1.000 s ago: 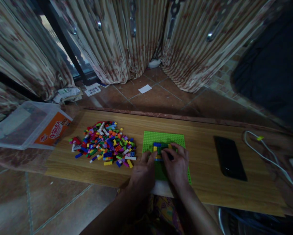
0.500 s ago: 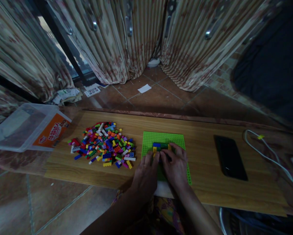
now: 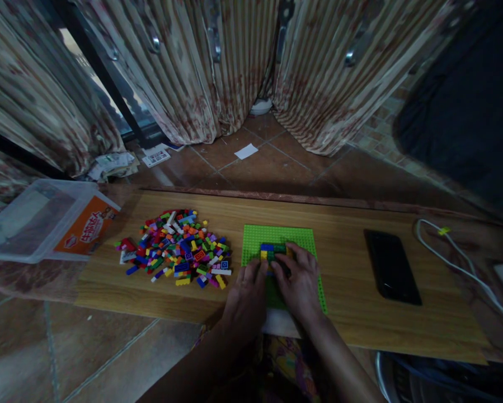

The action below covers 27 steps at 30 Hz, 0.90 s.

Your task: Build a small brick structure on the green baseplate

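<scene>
— How far along are you getting with that build?

— Only a small way, I'm judging. I'm pressing both hands down on a little cluster of bricks [image 3: 273, 252] sitting near the middle of the green baseplate [image 3: 276, 235]. My left hand [image 3: 247, 294] is lying at the cluster's seven o'clock, fingers together and flat; my right hand [image 3: 299, 280] is curling over it from five o'clock. Whether either is pinching a brick, I cannot tell, since my fingers are hiding it. Blue, yellow and green bricks are showing; most of the plate is staying bare.

— And the rest?

— The loose pile of bricks [image 3: 175, 254] is waiting at nine o'clock of the plate, on the wooden board [image 3: 343, 324].

— Any writing?

— The clear tub [image 3: 28, 218] at far left is carrying an orange label [image 3: 87, 224] with white characters, too blurred for reading. A dark phone [image 3: 391, 274] is lying at three o'clock, beside a white cable [image 3: 456, 260].
</scene>
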Each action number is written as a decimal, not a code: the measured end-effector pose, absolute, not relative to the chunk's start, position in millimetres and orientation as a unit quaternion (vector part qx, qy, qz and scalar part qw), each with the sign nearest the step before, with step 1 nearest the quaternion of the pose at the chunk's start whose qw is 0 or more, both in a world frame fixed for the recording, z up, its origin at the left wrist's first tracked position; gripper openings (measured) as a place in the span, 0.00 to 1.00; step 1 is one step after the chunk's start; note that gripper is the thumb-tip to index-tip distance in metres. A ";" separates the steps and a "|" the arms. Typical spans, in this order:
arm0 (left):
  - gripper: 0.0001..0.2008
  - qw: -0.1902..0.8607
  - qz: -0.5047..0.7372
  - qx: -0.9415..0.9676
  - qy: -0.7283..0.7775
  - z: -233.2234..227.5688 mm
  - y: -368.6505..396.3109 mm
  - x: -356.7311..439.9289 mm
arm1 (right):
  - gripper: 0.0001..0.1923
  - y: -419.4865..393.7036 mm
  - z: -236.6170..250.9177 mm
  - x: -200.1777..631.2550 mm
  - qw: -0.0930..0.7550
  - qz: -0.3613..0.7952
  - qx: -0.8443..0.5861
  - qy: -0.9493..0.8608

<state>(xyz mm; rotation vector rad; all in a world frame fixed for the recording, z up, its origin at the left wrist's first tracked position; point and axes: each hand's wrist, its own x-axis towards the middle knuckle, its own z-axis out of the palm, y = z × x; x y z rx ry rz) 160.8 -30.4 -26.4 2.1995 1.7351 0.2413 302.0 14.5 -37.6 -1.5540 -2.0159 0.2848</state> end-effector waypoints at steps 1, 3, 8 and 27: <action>0.29 0.171 0.096 0.765 0.613 -25.6 -30.1 160.5 | 0.13 14.6 -37.5 302.5 0.285 0.108 -0.579 -0.756; 0.30 0.180 0.117 0.750 0.626 -24.1 -29.6 159.8 | 0.13 14.5 -37.6 303.1 0.289 0.111 -0.577 -0.756; 0.31 0.194 0.147 0.740 0.627 -23.2 -29.0 157.3 | 0.13 12.7 -39.7 302.6 0.314 0.116 -0.572 -0.749; 0.31 0.220 0.234 0.717 0.618 -30.4 -41.5 156.0 | 0.12 10.6 -45.4 299.7 0.336 0.107 -0.557 -0.752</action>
